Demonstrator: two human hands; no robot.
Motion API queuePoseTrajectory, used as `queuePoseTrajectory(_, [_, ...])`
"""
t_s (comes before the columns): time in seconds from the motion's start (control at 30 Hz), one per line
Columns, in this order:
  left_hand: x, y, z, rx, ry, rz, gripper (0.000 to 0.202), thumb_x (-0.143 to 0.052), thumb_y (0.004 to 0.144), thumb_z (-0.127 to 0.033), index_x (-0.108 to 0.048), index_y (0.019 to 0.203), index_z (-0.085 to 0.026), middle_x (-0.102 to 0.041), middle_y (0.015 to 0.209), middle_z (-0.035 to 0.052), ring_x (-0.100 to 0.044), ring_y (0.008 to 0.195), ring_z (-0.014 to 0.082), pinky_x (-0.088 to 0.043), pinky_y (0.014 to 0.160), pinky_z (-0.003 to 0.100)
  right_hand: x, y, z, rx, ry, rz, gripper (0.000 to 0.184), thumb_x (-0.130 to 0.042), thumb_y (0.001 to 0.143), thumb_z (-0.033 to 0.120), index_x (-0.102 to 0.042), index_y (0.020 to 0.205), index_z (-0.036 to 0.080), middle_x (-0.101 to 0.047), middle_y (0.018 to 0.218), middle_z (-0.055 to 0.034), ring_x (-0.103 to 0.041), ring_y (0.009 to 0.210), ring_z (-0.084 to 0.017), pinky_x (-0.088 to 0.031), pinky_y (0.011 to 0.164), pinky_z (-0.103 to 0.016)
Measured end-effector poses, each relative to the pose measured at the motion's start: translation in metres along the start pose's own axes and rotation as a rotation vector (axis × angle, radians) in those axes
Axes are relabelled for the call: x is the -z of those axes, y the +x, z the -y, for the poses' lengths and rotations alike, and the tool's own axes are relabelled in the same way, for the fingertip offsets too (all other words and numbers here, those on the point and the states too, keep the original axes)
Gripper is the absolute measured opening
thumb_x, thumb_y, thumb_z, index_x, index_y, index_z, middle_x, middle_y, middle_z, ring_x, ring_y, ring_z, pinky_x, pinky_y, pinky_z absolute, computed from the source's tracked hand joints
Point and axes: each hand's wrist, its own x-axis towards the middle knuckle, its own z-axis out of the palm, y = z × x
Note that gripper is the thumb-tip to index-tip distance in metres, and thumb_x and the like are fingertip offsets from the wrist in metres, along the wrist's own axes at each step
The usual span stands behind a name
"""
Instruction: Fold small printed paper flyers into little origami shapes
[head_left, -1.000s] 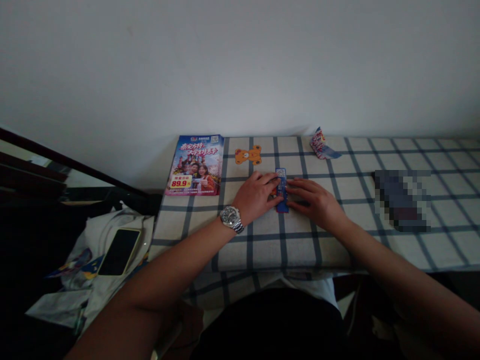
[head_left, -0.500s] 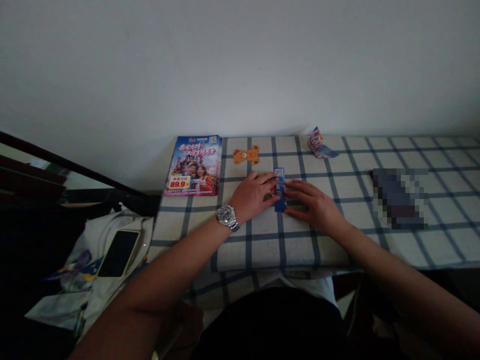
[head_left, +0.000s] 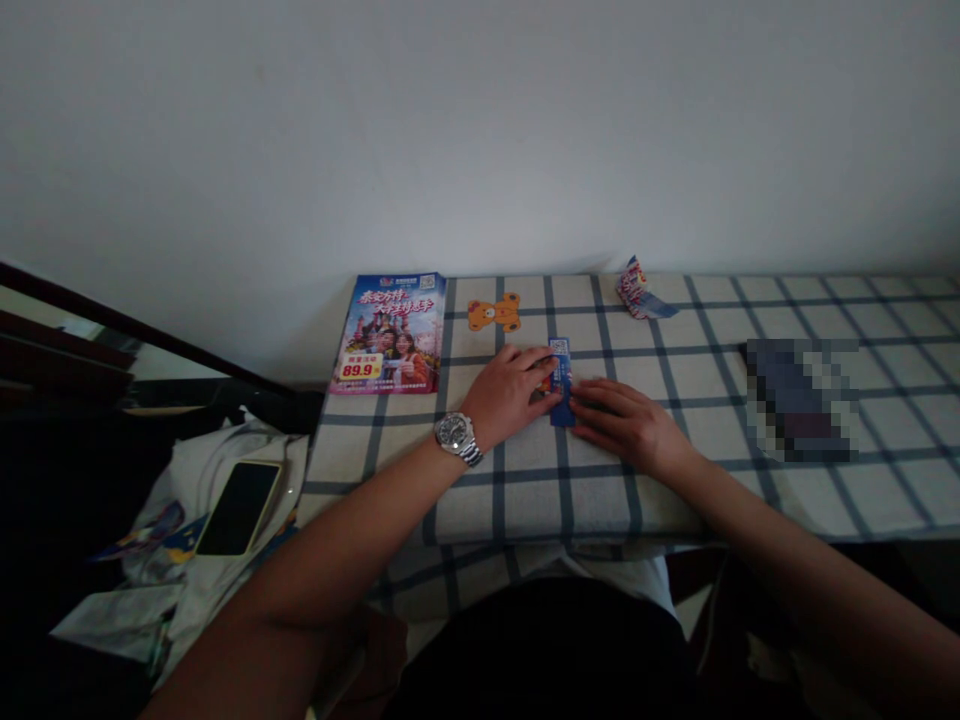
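Note:
A narrow folded flyer, blue with a QR code at its top, lies on the checked tablecloth. My left hand, with a metal watch on the wrist, grips its left edge between fingers and thumb. A colourful strip shows under those fingers. On the opposite side my right hand has its fingers drawn together on the lower right edge; its thumb is partly hidden. To the left sits a stack of printed flyers marked 89.9.
A bear-shaped sticker or cutout lies beyond my left hand. A folded paper shape stands near the wall. At right is a pixelated dark object. A phone rests on white fabric or bags left of the table.
My right hand has slid slightly toward me along the flyer's right edge, and its fingers have come closer together. My left hand stays in place on the flyer.

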Motion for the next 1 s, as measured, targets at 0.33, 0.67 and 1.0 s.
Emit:
queuePoseTrajectory(0.33, [0.0,0.0,0.0,0.001,0.022,0.007,0.048,-0.062,0.103,-0.045,-0.065,0.14,-0.015,-0.059,0.152,0.0065,-0.054,0.119,0.0283,-0.048,0.108,0.045,0.007,-0.007,0.002,0.055,0.008,0.053,0.029,-0.073,0.097,0.029,-0.075,0.124,0.019,-0.069,0.141,-0.0152,-0.062,0.137,-0.034,-0.056,0.113,-0.056])
queuePoseTrajectory(0.67, [-0.001,-0.001,0.001,-0.001,0.028,0.005,0.048,-0.063,0.102,-0.045,-0.065,0.14,-0.015,-0.058,0.152,0.0053,-0.053,0.12,0.028,-0.047,0.11,0.044,0.02,-0.009,-0.004,0.109,0.034,0.212,0.045,-0.075,0.096,0.035,-0.069,0.137,0.02,-0.054,0.159,-0.0156,-0.052,0.147,-0.034,-0.045,0.122,-0.057])
queuePoseTrajectory(1.0, [0.0,0.0,0.002,-0.006,0.01,0.001,0.046,-0.061,0.103,-0.045,-0.065,0.139,-0.017,-0.059,0.151,0.0067,-0.054,0.122,0.028,-0.048,0.11,0.045,0.024,-0.007,-0.003,0.107,0.054,0.259,0.045,-0.074,0.096,0.035,-0.068,0.14,0.028,-0.046,0.165,-0.0119,-0.048,0.149,-0.036,-0.045,0.12,-0.062])
